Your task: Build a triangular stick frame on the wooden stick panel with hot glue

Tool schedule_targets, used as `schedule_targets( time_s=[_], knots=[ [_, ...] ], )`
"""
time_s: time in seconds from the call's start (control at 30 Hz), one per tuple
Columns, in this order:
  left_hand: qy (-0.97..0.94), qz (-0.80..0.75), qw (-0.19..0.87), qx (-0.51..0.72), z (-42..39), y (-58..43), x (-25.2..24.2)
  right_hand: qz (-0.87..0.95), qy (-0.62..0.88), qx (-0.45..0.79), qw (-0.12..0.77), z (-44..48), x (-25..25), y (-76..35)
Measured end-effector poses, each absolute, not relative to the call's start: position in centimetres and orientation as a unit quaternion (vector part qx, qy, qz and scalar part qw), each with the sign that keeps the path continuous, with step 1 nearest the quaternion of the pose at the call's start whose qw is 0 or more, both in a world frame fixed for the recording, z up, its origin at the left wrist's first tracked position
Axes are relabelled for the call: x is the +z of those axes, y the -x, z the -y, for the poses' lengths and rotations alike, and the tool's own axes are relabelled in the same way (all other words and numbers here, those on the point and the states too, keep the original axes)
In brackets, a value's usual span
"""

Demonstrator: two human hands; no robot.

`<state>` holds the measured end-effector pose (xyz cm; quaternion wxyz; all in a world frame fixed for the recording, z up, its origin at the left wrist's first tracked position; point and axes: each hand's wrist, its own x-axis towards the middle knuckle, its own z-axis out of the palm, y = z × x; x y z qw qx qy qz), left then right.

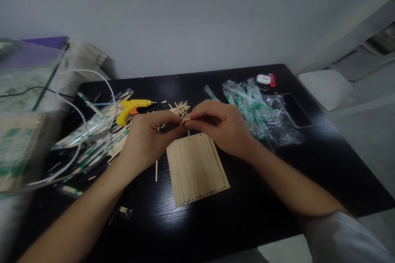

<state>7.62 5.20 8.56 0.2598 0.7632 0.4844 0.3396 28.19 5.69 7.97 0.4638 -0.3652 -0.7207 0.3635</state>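
Observation:
My left hand and my right hand meet in front of me, thumbs and forefingers pinched together on small pale wooden pieces. The fingertips cover most of these pieces, so their exact shape is hidden. Just below my fingers lies a flat square panel of wooden sticks, its sticks side by side. Behind my fingertips is a loose pile of short cut sticks. A single thin stick rests left of the panel.
A yellow glue gun lies on wrapped sticks at the left, near a looping white cable. Crumpled clear wrappers, a phone and a white case occupy the right of the black table. A wall stands behind.

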Motion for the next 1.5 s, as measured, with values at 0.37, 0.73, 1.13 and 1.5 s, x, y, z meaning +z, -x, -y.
schedule_targets(
  time_s=[0.37,0.73,1.13,1.5],
  knots=[
    [-0.763,-0.482,0.26,0.342,-5.25,-7.6,8.61,0.723,0.368,0.362,0.459,-5.68,8.05,-28.2],
    [-0.764,-0.481,0.259,0.343,-5.27,-7.7,8.71,0.723,0.373,0.364,0.454,-5.67,8.02,-28.2],
    [-0.762,-0.489,0.263,0.334,-5.21,-7.69,8.78,0.722,0.372,0.362,0.457,-5.65,8.02,-28.14],
    [-0.763,-0.491,0.262,0.328,-5.25,-7.56,8.68,0.721,0.371,0.368,0.456,-5.7,8.05,-28.19]
  ],
)
